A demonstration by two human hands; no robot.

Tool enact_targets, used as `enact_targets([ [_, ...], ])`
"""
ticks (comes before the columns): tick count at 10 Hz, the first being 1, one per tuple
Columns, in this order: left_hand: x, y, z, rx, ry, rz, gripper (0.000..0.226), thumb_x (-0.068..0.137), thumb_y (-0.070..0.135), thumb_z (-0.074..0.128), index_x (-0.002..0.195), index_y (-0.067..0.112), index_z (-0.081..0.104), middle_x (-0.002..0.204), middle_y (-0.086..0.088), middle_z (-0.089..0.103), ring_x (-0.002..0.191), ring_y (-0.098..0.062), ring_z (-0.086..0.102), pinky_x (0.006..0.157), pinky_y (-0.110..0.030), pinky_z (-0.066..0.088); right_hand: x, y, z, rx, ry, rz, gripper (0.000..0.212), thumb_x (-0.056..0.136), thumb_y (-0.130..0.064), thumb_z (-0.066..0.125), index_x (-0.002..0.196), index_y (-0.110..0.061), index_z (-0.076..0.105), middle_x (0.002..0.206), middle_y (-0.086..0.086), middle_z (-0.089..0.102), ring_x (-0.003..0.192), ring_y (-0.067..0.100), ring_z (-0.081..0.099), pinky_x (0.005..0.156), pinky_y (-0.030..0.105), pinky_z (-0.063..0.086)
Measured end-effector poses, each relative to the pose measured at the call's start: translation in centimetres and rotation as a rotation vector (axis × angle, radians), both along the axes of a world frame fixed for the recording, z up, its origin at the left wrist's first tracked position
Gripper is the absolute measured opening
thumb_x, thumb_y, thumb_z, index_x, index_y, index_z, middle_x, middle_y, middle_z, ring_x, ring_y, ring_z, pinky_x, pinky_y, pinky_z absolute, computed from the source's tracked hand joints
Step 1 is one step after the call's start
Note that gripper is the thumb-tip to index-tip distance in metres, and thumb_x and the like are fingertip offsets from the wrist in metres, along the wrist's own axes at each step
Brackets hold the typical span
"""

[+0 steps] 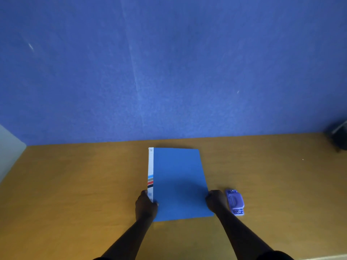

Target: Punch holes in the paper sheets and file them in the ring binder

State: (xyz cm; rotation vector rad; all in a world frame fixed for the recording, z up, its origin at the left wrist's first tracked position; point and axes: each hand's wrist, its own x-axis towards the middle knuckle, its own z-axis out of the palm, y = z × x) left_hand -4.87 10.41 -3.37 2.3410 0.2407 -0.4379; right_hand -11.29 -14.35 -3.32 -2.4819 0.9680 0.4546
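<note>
Ring binder (178, 182): closed, flat on the bench (75, 184), so any contents are hidden; no paper sheets visible. Left hand (145, 206) grasps the striped spine edge at the near corner, fingers (144, 192) curled around it. Right hand (216, 200) is clenched on the opposite edge; its fingertips are too dark to make out. Purple hole punch (235, 202) sits just outside the right hand, apart from it. A dark object (339, 137) is cut off at far right

Single head-worn wide-angle view, looking forward and steeply down across a wooden table (75, 184) toward a blue wall (169, 62); the forearms enter from the lower edge, close to the lens.
</note>
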Motion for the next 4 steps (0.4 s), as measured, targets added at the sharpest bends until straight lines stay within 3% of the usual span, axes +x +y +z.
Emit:
enact_targets([
  [2, 0.3, 0.1, 0.0, 0.072, 0.026, -0.101, 0.048, 0.075, 0.02, 0.074, 0.117, 0.007, 0.054, 0.115, -0.011, 0.065, 0.104, -0.028, 0.062, 0.085, -0.033, 0.053, -0.6, -0.3, 0.5, 0.026, 0.006, -0.013, 0.031, 0.089, -0.014, 0.049, 0.114, -0.003, 0.064, 0.119, 0.016, 0.065, 0.113, 0.032, 0.06, 0.086, 0.029, 0.047],
  [3, 0.8, 0.0, 0.5, 0.142, -0.076, -0.18, 0.055, 0.077, 0.023, 0.074, 0.124, 0.007, 0.05, 0.119, -0.01, 0.062, 0.109, -0.026, 0.059, 0.09, -0.033, 0.05, -0.1, -0.2, 1.0, -0.024, -0.048, 0.027, 0.036, 0.086, -0.014, 0.051, 0.12, -0.005, 0.061, 0.122, 0.016, 0.064, 0.115, 0.033, 0.059, 0.089, 0.031, 0.047],
  [4, 1.7, -0.6, 1.3, 0.237, -0.35, -0.303, 0.063, 0.085, 0.029, 0.064, 0.137, 0.002, 0.042, 0.136, -0.016, 0.052, 0.126, -0.031, 0.049, 0.105, -0.038, 0.043, 1.1, -0.6, 2.3, -0.124, -0.145, 0.101, 0.042, 0.09, -0.021, 0.048, 0.131, -0.013, 0.052, 0.128, 0.012, 0.057, 0.119, 0.032, 0.054, 0.095, 0.039, 0.047],
])
